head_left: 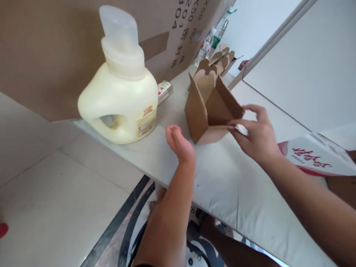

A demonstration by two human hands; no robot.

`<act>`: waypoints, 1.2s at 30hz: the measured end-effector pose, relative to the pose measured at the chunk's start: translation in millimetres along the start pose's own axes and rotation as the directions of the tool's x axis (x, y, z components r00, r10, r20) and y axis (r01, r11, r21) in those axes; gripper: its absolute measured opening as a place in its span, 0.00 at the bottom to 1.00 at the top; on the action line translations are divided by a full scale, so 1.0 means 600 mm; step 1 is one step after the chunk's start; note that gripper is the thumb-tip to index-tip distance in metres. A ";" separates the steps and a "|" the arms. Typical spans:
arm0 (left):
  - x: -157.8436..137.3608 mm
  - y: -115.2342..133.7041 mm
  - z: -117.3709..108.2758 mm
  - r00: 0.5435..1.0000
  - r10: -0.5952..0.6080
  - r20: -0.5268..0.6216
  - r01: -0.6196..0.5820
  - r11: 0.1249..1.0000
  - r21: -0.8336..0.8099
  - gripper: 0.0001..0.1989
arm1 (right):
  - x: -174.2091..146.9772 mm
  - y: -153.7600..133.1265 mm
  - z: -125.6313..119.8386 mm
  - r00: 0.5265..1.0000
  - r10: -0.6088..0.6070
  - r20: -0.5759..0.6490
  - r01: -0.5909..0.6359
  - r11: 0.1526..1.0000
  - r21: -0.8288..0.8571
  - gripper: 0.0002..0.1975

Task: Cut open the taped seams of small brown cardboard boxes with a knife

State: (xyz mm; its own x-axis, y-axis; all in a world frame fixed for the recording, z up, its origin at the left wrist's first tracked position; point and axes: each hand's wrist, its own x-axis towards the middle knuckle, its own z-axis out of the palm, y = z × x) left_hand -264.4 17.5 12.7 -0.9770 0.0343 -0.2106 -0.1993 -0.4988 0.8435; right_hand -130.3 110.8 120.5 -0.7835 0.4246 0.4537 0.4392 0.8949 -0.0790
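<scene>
A small brown cardboard box (198,122) stands on the pale covered surface with its top flaps up. My right hand (257,135) pinches the box's near right edge between thumb and fingers. A small white object (241,129), too blurred to name, shows at those fingers. To the left of the box is my left hand (180,144), apart from it, its fingers curled in and nothing visible in them. A large pale yellow detergent jug (119,96) with a translucent cap stands to the left of this hand.
Behind the jug rises a big printed carton (69,48). More folded cardboard boxes (222,61) and plastic bottles (219,31) are at the back. A small printed packet (164,91) lies beside the jug. On the right is a red and white box (314,157). Another person's hand (243,65) shows behind.
</scene>
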 end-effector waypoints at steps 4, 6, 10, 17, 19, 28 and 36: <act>-0.009 -0.019 0.003 0.963 0.062 0.261 -0.062 0.998 -0.010 0.10 | -0.182 0.031 -0.093 0.994 -0.100 0.032 0.095 0.988 0.121 0.08; -0.025 -0.034 0.011 0.840 0.072 0.538 -0.047 0.997 -0.059 0.17 | -0.261 0.038 -0.129 0.993 -0.033 0.115 0.009 0.979 0.205 0.14; -0.067 -0.061 0.030 0.506 0.048 0.861 -0.010 0.999 -0.049 0.24 | -0.367 0.052 -0.155 0.969 0.111 0.221 -0.157 0.966 0.204 0.19; -0.135 -0.074 0.055 0.361 0.042 0.932 0.004 0.999 -0.046 0.25 | -0.406 0.095 -0.133 0.885 0.462 0.047 -0.464 0.876 0.133 0.21; -0.153 -0.069 0.060 0.314 0.013 0.949 -0.078 0.997 0.012 0.22 | -0.403 0.106 -0.118 0.849 0.528 -0.029 -0.519 0.843 0.141 0.16; -0.182 -0.091 0.066 0.344 0.013 0.939 -0.377 0.918 0.125 0.27 | -0.413 0.091 -0.063 0.817 0.504 -0.282 -0.309 0.794 0.524 0.25; -0.181 -0.104 0.080 0.076 0.019 0.997 -0.610 0.792 0.032 0.22 | -0.399 0.096 -0.072 0.858 0.474 -0.198 -0.276 0.749 0.602 0.08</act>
State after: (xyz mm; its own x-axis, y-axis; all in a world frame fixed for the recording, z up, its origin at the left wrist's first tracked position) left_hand -149.4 86.4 6.6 -0.1540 0.8567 0.4924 0.4354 -0.3885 0.8121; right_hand 101.6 55.0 45.9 -0.3767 0.7616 0.5274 0.2804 0.6364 -0.7186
